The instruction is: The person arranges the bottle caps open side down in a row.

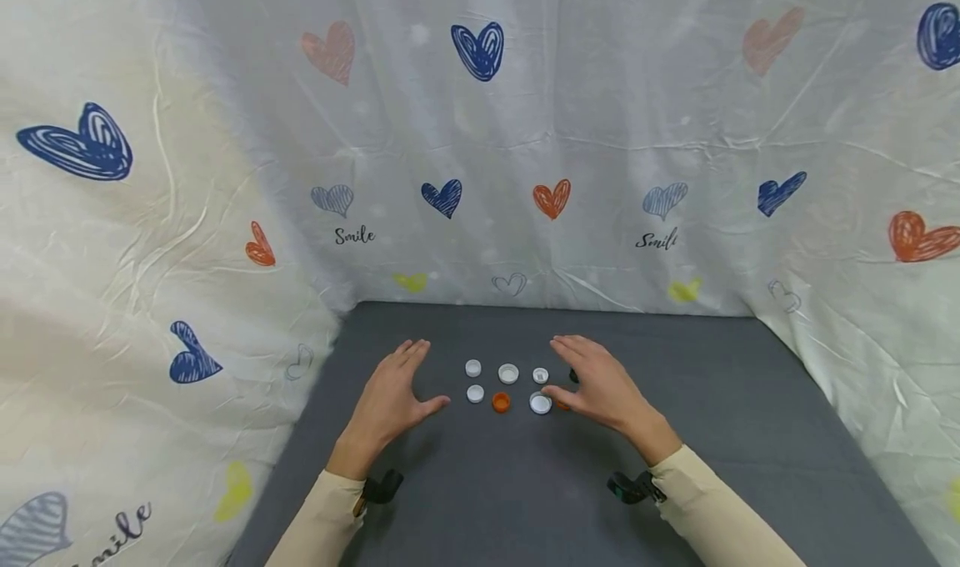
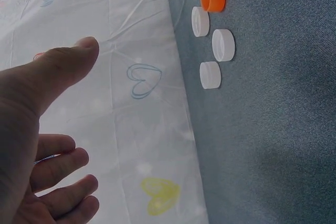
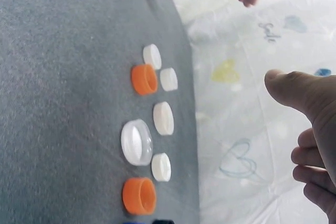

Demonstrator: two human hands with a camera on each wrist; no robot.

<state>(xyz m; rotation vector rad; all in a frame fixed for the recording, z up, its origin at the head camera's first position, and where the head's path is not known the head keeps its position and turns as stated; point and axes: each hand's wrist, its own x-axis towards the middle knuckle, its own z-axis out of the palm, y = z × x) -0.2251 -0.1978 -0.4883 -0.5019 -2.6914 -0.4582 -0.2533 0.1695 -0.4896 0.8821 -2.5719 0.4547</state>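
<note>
Several bottle caps lie in two rough rows on the grey cloth. In the head view, a white cap [image 1: 473, 368] and an orange cap [image 1: 501, 402] sit between the hands. A clear-looking cap [image 3: 137, 142] and another orange cap [image 3: 139, 195] show in the right wrist view. My left hand [image 1: 390, 400] hovers left of the rows, fingers extended, thumb apart, holding nothing. Over the right end of the rows is my right hand [image 1: 600, 383], likewise extended and holding nothing. It partly hides an orange cap [image 1: 562, 405] and a dark cap [image 1: 574, 376].
The grey table [image 1: 465, 500] meets a white curtain [image 1: 495, 133] printed with hearts at its back and sides. Each forearm carries a dark wrist camera, one at the left wrist [image 1: 382, 486] and one at the right wrist [image 1: 632, 488].
</note>
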